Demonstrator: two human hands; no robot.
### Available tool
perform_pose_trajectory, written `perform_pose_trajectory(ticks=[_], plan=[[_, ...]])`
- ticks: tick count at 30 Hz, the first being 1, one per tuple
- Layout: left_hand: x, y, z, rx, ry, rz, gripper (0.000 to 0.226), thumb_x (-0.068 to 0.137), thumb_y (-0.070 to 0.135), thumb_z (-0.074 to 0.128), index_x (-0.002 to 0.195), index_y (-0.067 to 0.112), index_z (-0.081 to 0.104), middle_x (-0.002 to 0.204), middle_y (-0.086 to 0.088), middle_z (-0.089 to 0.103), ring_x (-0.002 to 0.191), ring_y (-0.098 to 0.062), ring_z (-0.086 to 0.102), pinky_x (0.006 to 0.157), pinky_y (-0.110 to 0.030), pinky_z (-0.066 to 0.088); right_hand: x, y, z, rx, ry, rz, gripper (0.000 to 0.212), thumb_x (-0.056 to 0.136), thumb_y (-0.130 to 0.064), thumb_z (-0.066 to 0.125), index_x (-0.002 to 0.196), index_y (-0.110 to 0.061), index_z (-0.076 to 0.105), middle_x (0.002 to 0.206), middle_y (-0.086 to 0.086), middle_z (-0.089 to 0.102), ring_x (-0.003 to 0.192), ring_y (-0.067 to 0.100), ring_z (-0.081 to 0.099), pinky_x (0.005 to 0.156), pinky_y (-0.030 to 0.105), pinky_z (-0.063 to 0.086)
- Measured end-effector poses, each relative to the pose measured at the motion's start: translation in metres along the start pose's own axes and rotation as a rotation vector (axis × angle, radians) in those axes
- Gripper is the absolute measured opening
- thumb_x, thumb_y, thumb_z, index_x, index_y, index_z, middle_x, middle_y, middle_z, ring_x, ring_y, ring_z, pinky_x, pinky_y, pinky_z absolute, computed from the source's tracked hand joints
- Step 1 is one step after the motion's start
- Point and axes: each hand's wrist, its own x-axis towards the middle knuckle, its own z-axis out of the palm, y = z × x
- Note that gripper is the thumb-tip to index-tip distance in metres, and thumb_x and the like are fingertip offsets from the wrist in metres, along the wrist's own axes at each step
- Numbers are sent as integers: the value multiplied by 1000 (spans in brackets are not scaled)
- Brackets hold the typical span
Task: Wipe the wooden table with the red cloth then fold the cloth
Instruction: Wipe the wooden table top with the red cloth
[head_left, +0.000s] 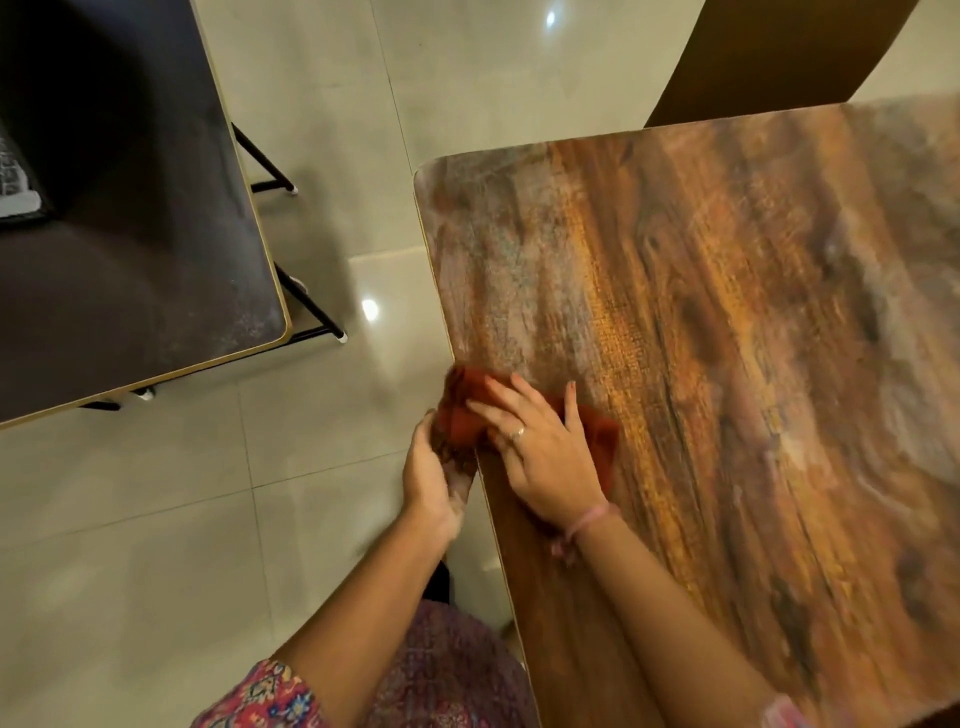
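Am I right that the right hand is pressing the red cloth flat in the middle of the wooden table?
Not quite: the head view shows the right hand pressing the red cloth at the left edge of the wooden table, not its middle.

The cloth (524, 415) lies on the table's (727, 364) left edge, under the right hand (545, 447).

The crumpled red cloth (462, 415) lies on the streaked orange-brown wood-grain table (727, 338). The neighbouring dark brown tabletop (130, 234) has pale edging. The sleeve (265, 696) is pink, floral-patterned.
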Motion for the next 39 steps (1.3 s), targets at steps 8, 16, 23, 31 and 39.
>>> perform_pose_trajectory(ticks=[8, 16, 23, 31, 39], plan=[[-8, -4, 11, 199, 42, 54, 23, 94, 21, 56, 108, 6, 67, 96, -8, 71, 81, -17, 67, 85, -35, 53, 170, 18, -38, 13, 68, 119, 41, 101, -30, 33, 140, -37, 40, 154, -11, 29, 146, 15, 15, 111, 61, -6], [-5, 0, 11, 106, 23, 3, 19, 96, 19, 50, 95, 11, 67, 84, -7, 70, 75, -16, 65, 69, -26, 53, 15, -14, -3, 90, 39, 13, 42, 96, -25, 36, 135, -37, 46, 149, -14, 36, 145, 6, 14, 114, 53, -10], [-5, -2, 3, 115, 88, -34, 27, 97, 28, 47, 101, 10, 67, 91, -7, 70, 74, -15, 65, 53, -22, 51, -24, 17, -4, 103, -7, -1, 46, 92, -21, 36, 132, -41, 46, 147, -17, 39, 141, 0, 13, 112, 56, -5], [-9, 16, 0, 315, 161, 438, 20, 97, 16, 51, 90, 10, 68, 70, 2, 60, 64, -9, 56, 64, -22, 48, 134, 78, -56, 5, 240, 366, 48, 98, -18, 34, 142, -37, 35, 153, -3, 32, 145, 20, 17, 112, 59, -8], [-12, 19, 9, 488, 53, 664, 20, 98, 16, 50, 91, 17, 69, 65, 11, 61, 64, 0, 56, 66, -19, 51, 10, 19, -11, -131, 80, 178, 53, 90, -35, 37, 142, -45, 31, 154, -1, 28, 146, 22, 14, 114, 59, 0]])
